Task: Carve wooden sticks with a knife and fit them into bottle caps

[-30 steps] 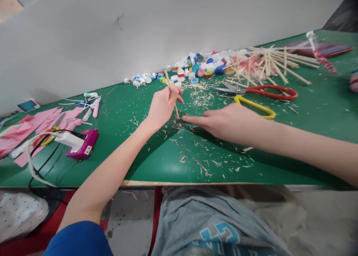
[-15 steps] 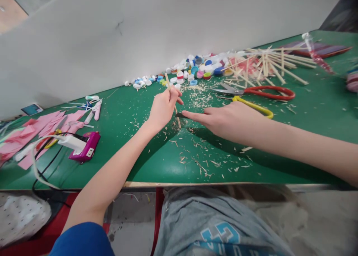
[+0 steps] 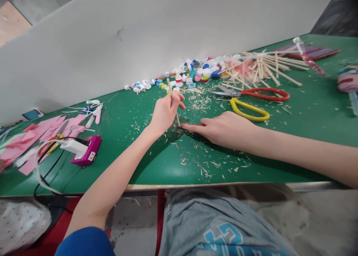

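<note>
My left hand is closed around a thin wooden stick, which leans with its lower end on the green tabletop. My right hand grips a small knife with a red handle. Its index finger stretches along the knife toward the stick's lower end. The blade is mostly hidden under that finger now. Pale wood shavings lie scattered around both hands.
Red-and-yellow-handled scissors lie beyond my right hand. Behind them is a heap of wooden sticks, with bottle caps along the wall. On the left are a purple power adapter with cables and pink sheets.
My right hand has moved down along the stick with the knife, from partway up to its lower end. My left hand still holds the stick. The view has shifted slightly.
</note>
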The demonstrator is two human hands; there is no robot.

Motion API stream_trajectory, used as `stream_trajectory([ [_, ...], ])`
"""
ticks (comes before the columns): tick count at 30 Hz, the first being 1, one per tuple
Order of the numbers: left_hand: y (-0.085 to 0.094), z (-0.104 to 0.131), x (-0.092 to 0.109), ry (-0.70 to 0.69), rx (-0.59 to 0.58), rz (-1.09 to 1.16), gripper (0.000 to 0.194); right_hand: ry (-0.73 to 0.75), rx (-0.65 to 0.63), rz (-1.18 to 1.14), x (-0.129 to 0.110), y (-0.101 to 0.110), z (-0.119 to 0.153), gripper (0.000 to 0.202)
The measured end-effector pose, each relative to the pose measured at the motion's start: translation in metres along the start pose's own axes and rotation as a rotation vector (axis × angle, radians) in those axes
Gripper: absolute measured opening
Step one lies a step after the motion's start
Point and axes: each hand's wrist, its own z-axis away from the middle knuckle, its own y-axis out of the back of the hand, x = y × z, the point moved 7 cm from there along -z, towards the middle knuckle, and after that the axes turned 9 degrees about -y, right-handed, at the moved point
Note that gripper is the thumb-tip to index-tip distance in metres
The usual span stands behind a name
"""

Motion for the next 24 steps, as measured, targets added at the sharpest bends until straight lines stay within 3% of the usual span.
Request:
stream_trajectory([
  [7,0.001,0.000,0.001,0.027,0.008,0.000,0.041,-0.058,0.124,0.064,0.002,0.019,0.002,0.073],
  [24,0.000,0.000,-0.005,0.059,0.012,-0.010,0.052,-0.132,-0.082,0.048,0.000,0.020,-0.003,0.072],
])
